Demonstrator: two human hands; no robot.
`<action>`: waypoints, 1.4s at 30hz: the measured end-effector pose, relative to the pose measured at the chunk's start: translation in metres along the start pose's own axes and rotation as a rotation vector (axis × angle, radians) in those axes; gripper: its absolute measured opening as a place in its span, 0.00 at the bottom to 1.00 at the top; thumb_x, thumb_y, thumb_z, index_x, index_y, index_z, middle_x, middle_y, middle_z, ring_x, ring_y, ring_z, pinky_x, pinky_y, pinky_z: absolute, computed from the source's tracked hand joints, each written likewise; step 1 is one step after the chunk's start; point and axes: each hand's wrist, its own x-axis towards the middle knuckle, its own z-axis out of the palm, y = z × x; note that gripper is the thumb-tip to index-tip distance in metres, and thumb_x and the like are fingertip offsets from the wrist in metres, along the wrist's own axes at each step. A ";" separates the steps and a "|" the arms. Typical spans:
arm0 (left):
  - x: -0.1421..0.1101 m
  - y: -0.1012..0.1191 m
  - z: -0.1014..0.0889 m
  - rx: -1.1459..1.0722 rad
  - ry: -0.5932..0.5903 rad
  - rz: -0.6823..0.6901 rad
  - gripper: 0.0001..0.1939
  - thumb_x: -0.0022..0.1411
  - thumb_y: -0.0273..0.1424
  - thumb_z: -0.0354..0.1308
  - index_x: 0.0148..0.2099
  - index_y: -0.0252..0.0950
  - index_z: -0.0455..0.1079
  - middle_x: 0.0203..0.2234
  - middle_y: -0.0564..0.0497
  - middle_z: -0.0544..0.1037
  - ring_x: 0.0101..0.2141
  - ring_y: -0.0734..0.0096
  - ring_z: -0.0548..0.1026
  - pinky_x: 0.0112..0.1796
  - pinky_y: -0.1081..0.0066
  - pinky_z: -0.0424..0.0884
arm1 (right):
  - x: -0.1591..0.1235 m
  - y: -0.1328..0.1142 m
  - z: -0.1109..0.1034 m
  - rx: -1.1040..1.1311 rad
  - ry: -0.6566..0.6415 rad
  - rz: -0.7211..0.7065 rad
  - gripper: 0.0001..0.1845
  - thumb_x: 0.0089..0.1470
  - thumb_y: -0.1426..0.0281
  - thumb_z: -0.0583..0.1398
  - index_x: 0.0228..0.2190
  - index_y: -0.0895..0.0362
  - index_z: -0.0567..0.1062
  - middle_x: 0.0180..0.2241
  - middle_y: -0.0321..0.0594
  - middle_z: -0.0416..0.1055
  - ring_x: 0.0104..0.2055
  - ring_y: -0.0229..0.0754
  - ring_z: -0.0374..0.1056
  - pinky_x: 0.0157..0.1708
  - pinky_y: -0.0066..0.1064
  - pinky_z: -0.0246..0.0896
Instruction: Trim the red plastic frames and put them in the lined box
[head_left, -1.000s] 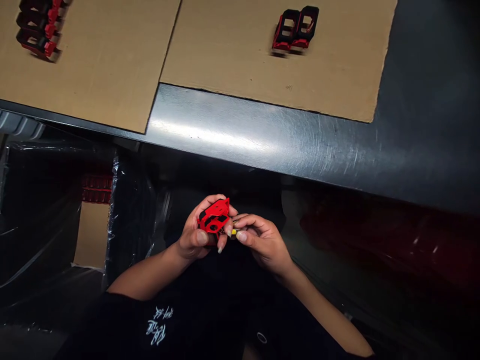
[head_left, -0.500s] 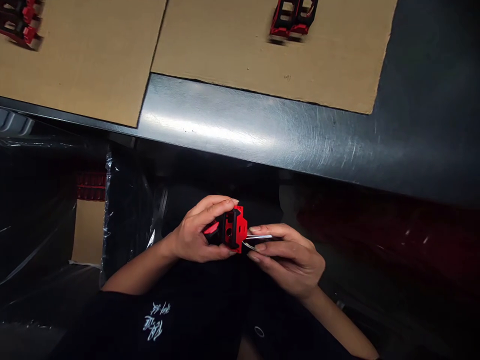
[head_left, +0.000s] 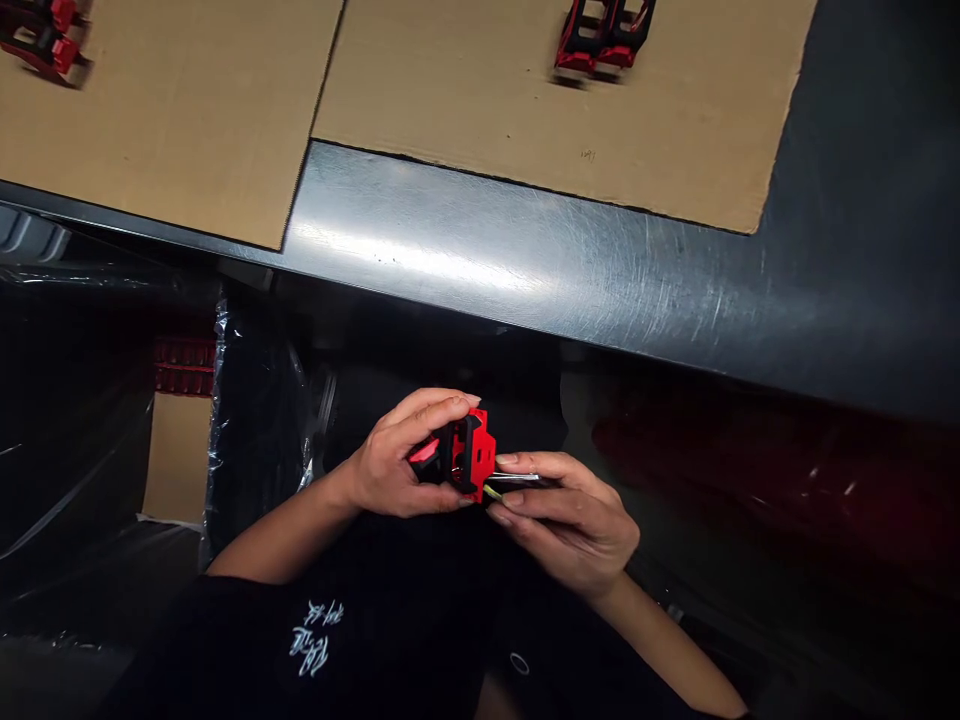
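Left hand (head_left: 401,462): grasps a red-and-black angular plastic part (head_left: 483,456)
Right hand (head_left: 576,518): pinches a slim silvery strip (head_left: 519,478) beside it
Plastic part: between the torso and grey metal table (head_left: 465,235)

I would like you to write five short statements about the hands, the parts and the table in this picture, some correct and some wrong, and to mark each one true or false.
1. The left hand holds a red and black part. True.
2. The right hand holds nothing. False: its fingers grip a thin silvery item.
3. Cardboard sheets lie on the metal table. True.
4. The red and black part in the left hand rests on a cardboard sheet. False: it is held in front of the table's near edge.
5. A pair of similar parts is cut off by the picture's top edge. True.
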 end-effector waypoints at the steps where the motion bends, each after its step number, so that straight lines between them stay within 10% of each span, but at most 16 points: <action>1: 0.000 0.000 0.000 -0.001 0.005 -0.002 0.48 0.54 0.39 0.74 0.72 0.41 0.57 0.58 0.37 0.74 0.55 0.52 0.77 0.53 0.56 0.78 | 0.000 0.000 0.001 0.000 0.006 0.001 0.13 0.51 0.78 0.71 0.36 0.50 0.85 0.41 0.43 0.84 0.36 0.46 0.83 0.31 0.33 0.83; 42: -0.002 0.000 -0.010 0.140 -0.036 -0.007 0.44 0.58 0.38 0.72 0.71 0.42 0.57 0.53 0.38 0.72 0.50 0.58 0.77 0.46 0.57 0.81 | 0.002 -0.003 0.010 -0.056 -0.033 0.003 0.20 0.50 0.85 0.69 0.42 0.53 0.85 0.38 0.40 0.84 0.36 0.42 0.82 0.36 0.29 0.82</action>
